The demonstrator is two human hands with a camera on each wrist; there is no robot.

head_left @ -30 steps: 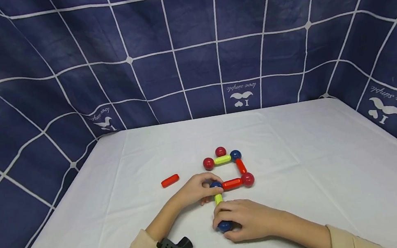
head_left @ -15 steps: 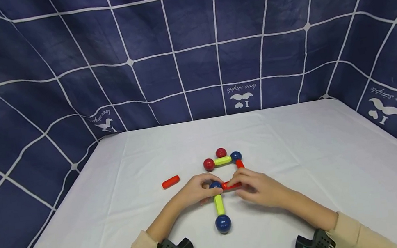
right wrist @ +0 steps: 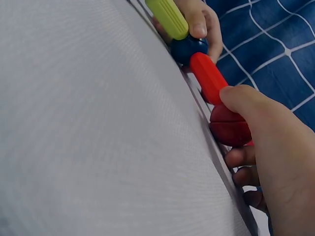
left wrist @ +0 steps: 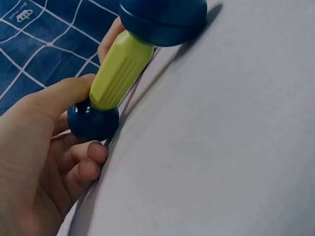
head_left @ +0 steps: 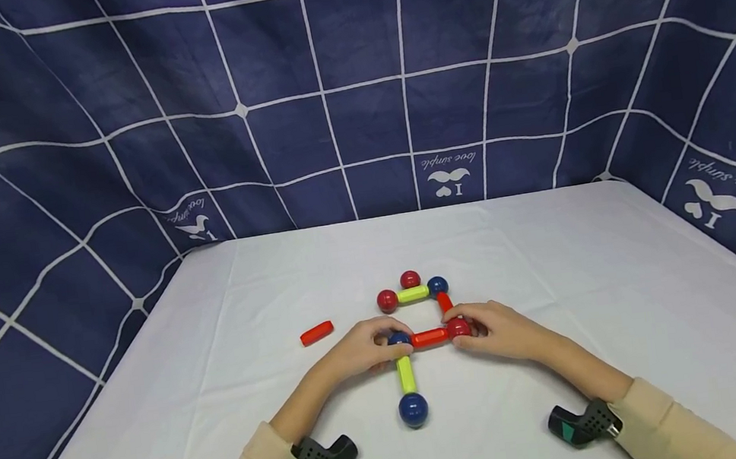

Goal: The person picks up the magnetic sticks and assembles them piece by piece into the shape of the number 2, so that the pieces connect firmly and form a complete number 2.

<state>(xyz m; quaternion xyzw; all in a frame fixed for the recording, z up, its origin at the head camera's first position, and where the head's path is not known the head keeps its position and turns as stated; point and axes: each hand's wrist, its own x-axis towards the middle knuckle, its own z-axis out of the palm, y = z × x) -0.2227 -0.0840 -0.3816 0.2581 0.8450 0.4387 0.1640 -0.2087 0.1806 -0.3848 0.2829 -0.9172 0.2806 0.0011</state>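
My left hand (head_left: 360, 349) grips a blue ball (left wrist: 93, 122) between thumb and fingers. From this ball a yellow-green rod (head_left: 406, 375) runs toward me to a second blue ball (head_left: 414, 410). A red rod (head_left: 430, 338) links the gripped blue ball to a red ball (right wrist: 229, 129) on the right. Thumb and fingers of my right hand (head_left: 504, 329) hold that red ball. Another red rod (head_left: 444, 302), partly behind the right fingers, leads back to a far blue ball (head_left: 438, 285). There a yellow-green rod (head_left: 413, 294) reaches left to a red ball (head_left: 387, 301).
One more red ball (head_left: 410, 279) sits just behind the far yellow-green rod. To the left of the chain lies a loose red rod (head_left: 316, 333). A white cloth covers the table (head_left: 604, 354), and a dark blue checked curtain (head_left: 369, 130) hangs behind it.
My right hand has left the near blue ball, moved up over the middle red rod, and now holds the red ball at the right corner. My left hand stays on its blue ball.
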